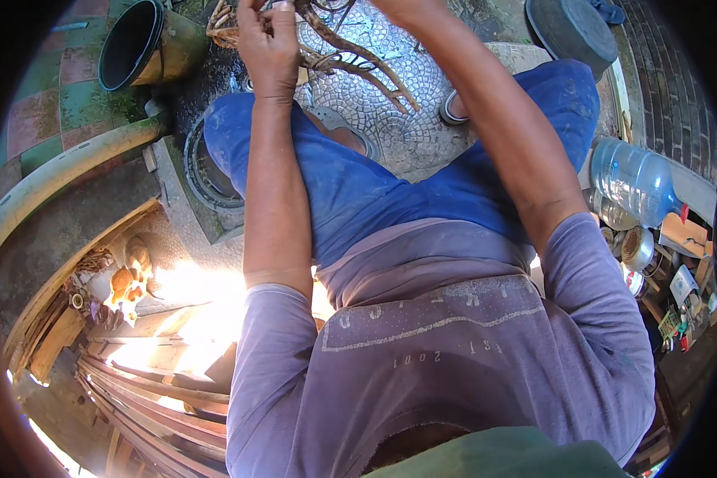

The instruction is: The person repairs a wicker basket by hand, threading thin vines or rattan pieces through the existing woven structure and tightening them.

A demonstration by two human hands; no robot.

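My left hand (269, 44) is at the top edge with its fingers curled in and the thumb against them. What it pinches, if anything, is hidden. Right beside it is a brown, gnarled branch (350, 54) with several twisting, root-like arms that spread over the patterned paving. More thin, tan, bent sticks (221, 30) show on the other side of this hand. Only the back of my right hand (405, 6) is in the picture, above the branch. The upper edge cuts off its fingers, so their grip cannot be seen.
A dark bucket (153, 48) stands at the far left and a grey basin (575, 36) at the far right. A pale pipe (76, 179) runs along the left. A clear water jug (633, 182) lies by clutter on the right. Wooden planks (155, 402) and a cat (127, 279) are lower left.
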